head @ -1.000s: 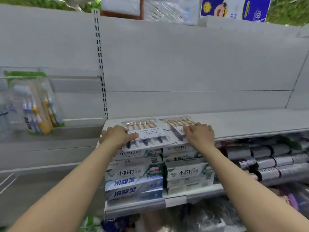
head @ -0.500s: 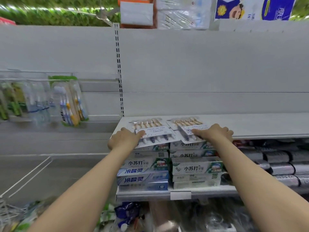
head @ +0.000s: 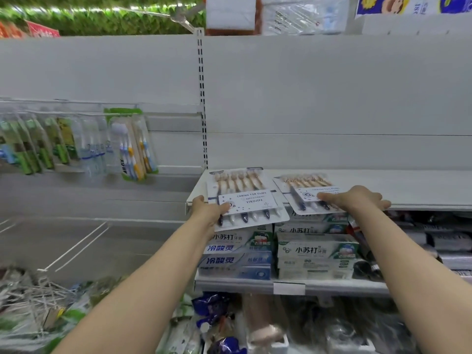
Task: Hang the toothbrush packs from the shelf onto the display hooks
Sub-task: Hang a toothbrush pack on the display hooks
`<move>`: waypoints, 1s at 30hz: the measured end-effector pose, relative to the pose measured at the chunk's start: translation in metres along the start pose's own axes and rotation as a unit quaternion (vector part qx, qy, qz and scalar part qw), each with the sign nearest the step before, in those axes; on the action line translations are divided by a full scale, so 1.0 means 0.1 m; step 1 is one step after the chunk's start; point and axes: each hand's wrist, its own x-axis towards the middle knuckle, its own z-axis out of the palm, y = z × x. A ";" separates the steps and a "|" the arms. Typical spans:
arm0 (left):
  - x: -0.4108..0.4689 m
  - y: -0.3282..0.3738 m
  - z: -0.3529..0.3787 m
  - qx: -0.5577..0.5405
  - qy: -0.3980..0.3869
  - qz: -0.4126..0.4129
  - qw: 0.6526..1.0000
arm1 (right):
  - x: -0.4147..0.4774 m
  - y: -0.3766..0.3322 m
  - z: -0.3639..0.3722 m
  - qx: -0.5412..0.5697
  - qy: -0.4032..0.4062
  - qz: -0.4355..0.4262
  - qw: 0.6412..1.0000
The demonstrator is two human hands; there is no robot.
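Two flat white toothbrush packs lie at the left end of a white shelf. My left hand grips the left pack at its near left corner, thumb on top, and the pack juts over the shelf edge, tilted up toward me. My right hand grips the near edge of the right pack, which rests on the shelf. To the left, a rail of display hooks carries several hanging toothbrush packs.
Stacked toothpaste boxes fill the shelf below the packs. Dark wrapped items lie to their right. A slotted upright divides the two bays. Loose wire hooks and bagged goods lie at the lower left.
The view has swung left, bringing more hanging packs into sight. My left hand has pulled the left pack forward and lifted its near edge off the shelf. My right hand stays on the right pack.
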 end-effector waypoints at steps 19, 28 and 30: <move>-0.16 0.00 -2.01 -0.098 -0.007 0.095 0.991 | -1.40 -0.87 0.74 0.538 -0.105 0.029 0.836; -0.29 0.28 -3.81 -0.110 0.016 0.128 0.986 | -2.84 -2.21 1.23 0.597 -0.110 -0.147 0.781; -0.36 0.34 -4.21 -0.108 0.024 0.145 0.983 | -3.17 -2.47 1.31 0.601 -0.119 -0.167 0.772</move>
